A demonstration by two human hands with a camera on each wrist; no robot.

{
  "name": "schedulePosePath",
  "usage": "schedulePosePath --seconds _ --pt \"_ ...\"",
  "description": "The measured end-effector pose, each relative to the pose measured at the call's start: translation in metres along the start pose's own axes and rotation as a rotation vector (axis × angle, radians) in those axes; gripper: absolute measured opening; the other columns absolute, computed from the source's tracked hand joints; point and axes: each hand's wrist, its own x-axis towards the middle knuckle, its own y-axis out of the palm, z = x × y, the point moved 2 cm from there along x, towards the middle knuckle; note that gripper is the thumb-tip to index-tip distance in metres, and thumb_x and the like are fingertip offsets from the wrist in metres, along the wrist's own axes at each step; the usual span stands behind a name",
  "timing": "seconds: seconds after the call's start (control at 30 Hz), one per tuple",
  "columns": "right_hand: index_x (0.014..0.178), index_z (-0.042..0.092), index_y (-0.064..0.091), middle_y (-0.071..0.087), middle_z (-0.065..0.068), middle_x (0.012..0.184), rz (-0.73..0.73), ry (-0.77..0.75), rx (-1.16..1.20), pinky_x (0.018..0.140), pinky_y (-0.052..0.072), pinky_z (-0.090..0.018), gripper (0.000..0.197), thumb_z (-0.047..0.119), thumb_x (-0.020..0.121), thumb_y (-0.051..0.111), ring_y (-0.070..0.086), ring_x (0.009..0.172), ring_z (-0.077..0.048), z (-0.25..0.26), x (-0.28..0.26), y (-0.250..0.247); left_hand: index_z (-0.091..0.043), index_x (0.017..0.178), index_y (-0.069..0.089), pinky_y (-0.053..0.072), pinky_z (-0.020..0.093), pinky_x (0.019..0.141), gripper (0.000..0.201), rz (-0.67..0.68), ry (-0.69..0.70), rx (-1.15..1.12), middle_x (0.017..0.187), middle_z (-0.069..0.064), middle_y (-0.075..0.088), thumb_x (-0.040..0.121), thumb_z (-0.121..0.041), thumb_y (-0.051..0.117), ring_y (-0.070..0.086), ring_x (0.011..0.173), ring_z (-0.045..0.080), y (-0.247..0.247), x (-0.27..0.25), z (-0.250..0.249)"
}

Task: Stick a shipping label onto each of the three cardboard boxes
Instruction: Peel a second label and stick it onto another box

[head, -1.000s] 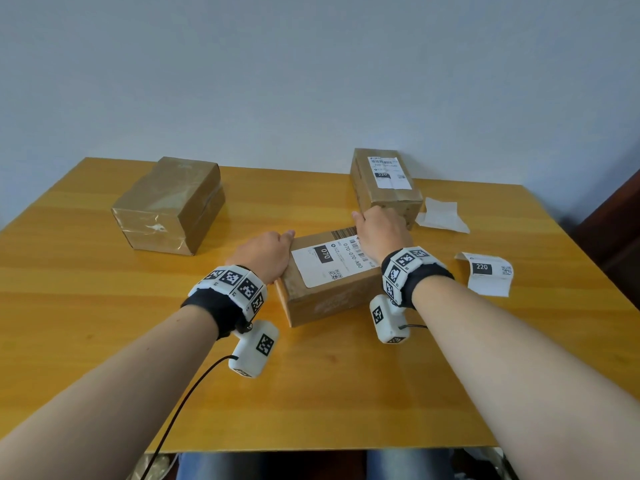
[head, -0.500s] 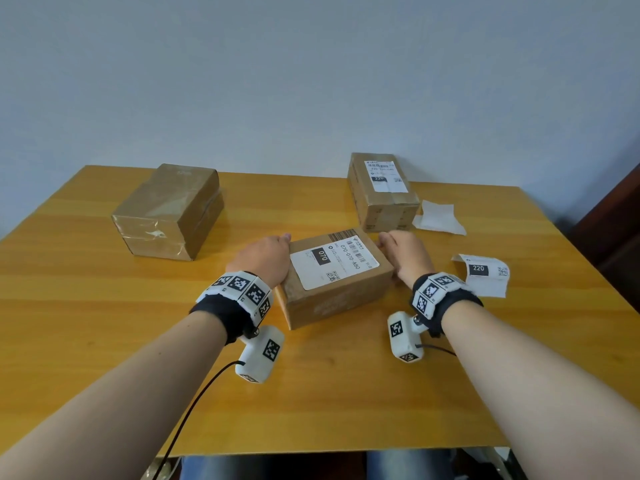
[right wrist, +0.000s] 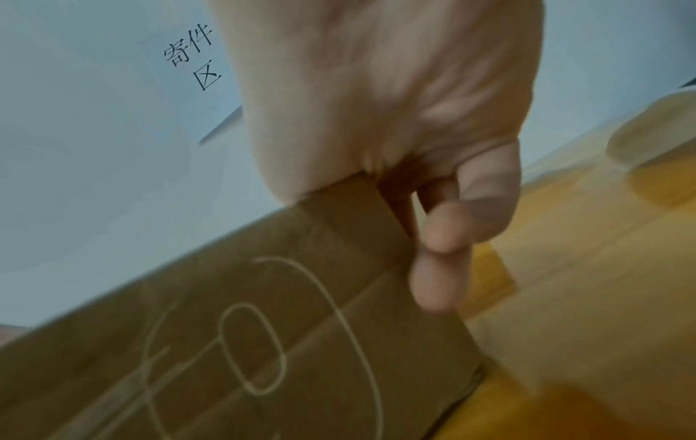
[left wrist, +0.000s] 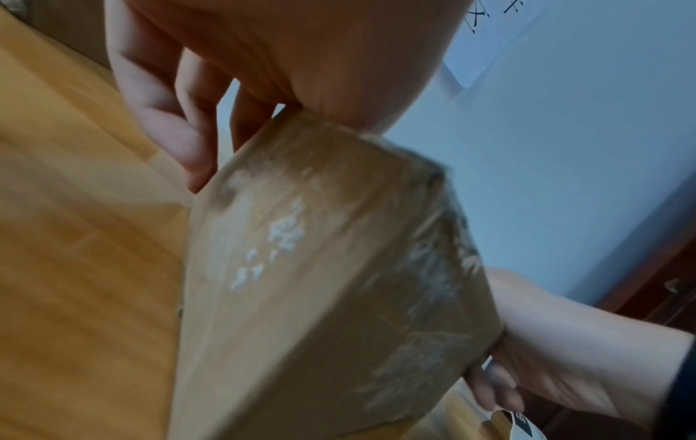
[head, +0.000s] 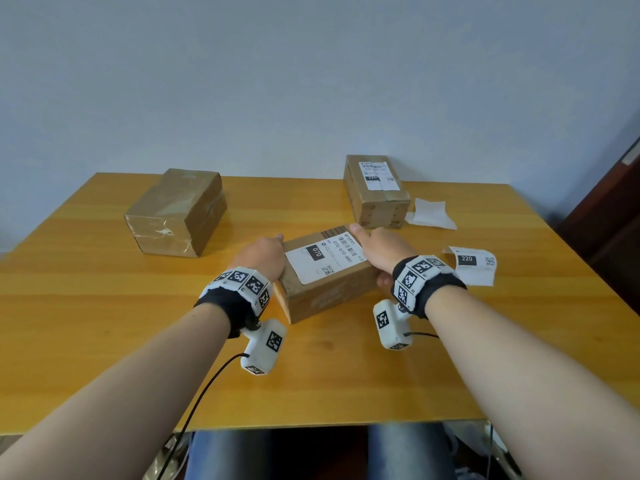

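At ten o'clock on the table (head: 104, 306) sits the bare box (head: 176, 213), taped, with no label on top, well apart from the hands. Nearer the middle, the left hand (head: 261, 256) grips the left end of the middle box (head: 329, 292): the left wrist view shows its fingers (left wrist: 180, 143) curled down the far side of that end and the palm pressed on the top edge. The middle box lies at the table's centre, turned at an angle, with its near left corner seemingly raised off the wood; its label (head: 323, 259), marked 070, is stuck flat on top. The right hand (head: 381, 252) grips the box's right end, thumb lying along the top far edge and fingers (right wrist: 444, 256) curled round the end face. At one o'clock, near the wall, stands the far box (head: 379, 199) with its own label (head: 377, 171) marked 220. Just right of it lies a white backing sheet (head: 431, 214). At three o'clock, just right of the right wrist, a loose label (head: 472, 265), also marked 220, lies curling on the table.
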Motion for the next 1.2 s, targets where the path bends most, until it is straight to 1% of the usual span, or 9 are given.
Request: schedulePosePath --seconds 0.13,0.27,0.33,0.43,0.57,0.73,0.87,1.07,1.2 --pt "0.091 0.005 0.069 0.068 -0.012 0.065 -0.134 -0.045 0.031 0.033 0.04 -0.023 0.06 0.049 0.11 0.033 0.064 0.036 -0.026 -0.004 0.004 -0.002 -0.01 0.156 0.034 0.054 0.04 0.071 0.049 -0.024 -0.002 0.0 0.101 0.012 0.062 0.109 -0.01 0.021 0.063 0.081 0.03 0.002 0.0 0.003" --pt "0.096 0.006 0.068 0.07 -0.015 0.071 -0.176 -0.009 0.11 0.031 0.04 -0.023 0.046 0.036 0.111 0.037 0.064 0.036 -0.027 -0.005 0.008 -0.003 -0.008 0.146 0.048 0.057 0.048 0.09 0.047 0.018 0.036 0.0 0.11 0.017 0.068 0.111 -0.022 0.019 0.07 0.096 0.036 0.004 -0.002 0.008" --pt "0.102 0.006 0.068 0.071 -0.016 0.072 -0.169 0.04 0.206 0.032 0.042 -0.024 0.039 0.03 0.111 0.038 0.065 0.038 -0.027 -0.007 0.01 -0.005 -0.008 0.124 0.061 0.058 0.045 0.088 0.054 0.034 0.031 -0.035 0.103 0.015 0.07 0.111 -0.041 0.021 0.07 0.088 0.034 0.005 -0.002 0.013" --pt "0.116 0.008 0.068 0.074 -0.011 0.093 -0.161 0.017 0.444 0.046 0.058 -0.032 0.03 0.018 0.112 0.04 0.071 0.055 -0.023 -0.006 0.01 -0.003 -0.007 0.101 0.067 0.059 0.039 0.082 0.067 0.04 -0.042 -0.127 0.087 0.01 0.069 0.106 -0.058 0.023 0.068 0.074 0.028 0.004 -0.001 0.024" --pt "0.142 0.016 0.057 0.057 -0.008 0.142 -0.083 -0.042 0.81 0.091 0.062 -0.038 0.034 0.013 0.109 0.049 0.067 0.111 -0.026 0.012 0.001 0.001 -0.006 0.113 0.062 0.062 0.048 0.085 0.062 0.096 -0.121 -0.255 0.093 0.013 0.068 0.105 -0.056 0.026 0.072 0.089 0.034 0.001 -0.005 0.033" --pt "0.149 0.021 0.046 0.053 -0.003 0.137 0.24 -0.012 0.629 0.075 0.065 -0.053 0.05 0.037 0.104 0.061 0.072 0.09 -0.032 0.04 -0.026 0.002 -0.018 0.12 0.05 0.065 0.04 0.063 0.047 0.125 -0.121 -0.307 0.096 0.008 0.068 0.104 -0.055 0.027 0.077 0.068 0.028 0.001 -0.014 0.031" --pt "0.16 0.023 0.03 0.052 -0.007 0.148 0.368 -0.029 0.589 0.086 0.062 -0.055 0.07 0.022 0.101 0.068 0.07 0.108 -0.035 0.047 -0.025 0.002 -0.015 0.12 0.052 0.055 0.028 0.043 0.038 0.122 -0.076 -0.385 0.087 0.008 0.071 0.107 -0.046 0.035 0.073 0.051 0.02 0.0 -0.004 0.015" --pt "0.154 0.021 0.046 0.054 -0.003 0.151 0.137 -0.213 0.559 0.103 0.055 -0.042 0.058 0.015 0.1 0.067 0.058 0.13 -0.022 0.048 0.008 -0.03 -0.017 0.149 0.038 0.065 0.047 0.072 0.05 0.078 -0.103 -0.681 0.097 0.006 0.069 0.104 -0.031 0.054 0.077 0.072 0.031 0.0 0.05 -0.013" --pt "0.135 0.021 0.067 0.061 0.009 0.139 -0.169 -0.299 0.309 0.108 0.042 -0.027 0.034 0.015 0.103 0.058 0.054 0.129 -0.011 0.039 0.04 -0.06 -0.018 0.152 0.031 0.065 0.047 0.07 0.056 0.116 -0.078 -0.729 0.106 0.01 0.069 0.104 -0.031 0.056 0.075 0.079 0.03 0.007 0.079 -0.036"
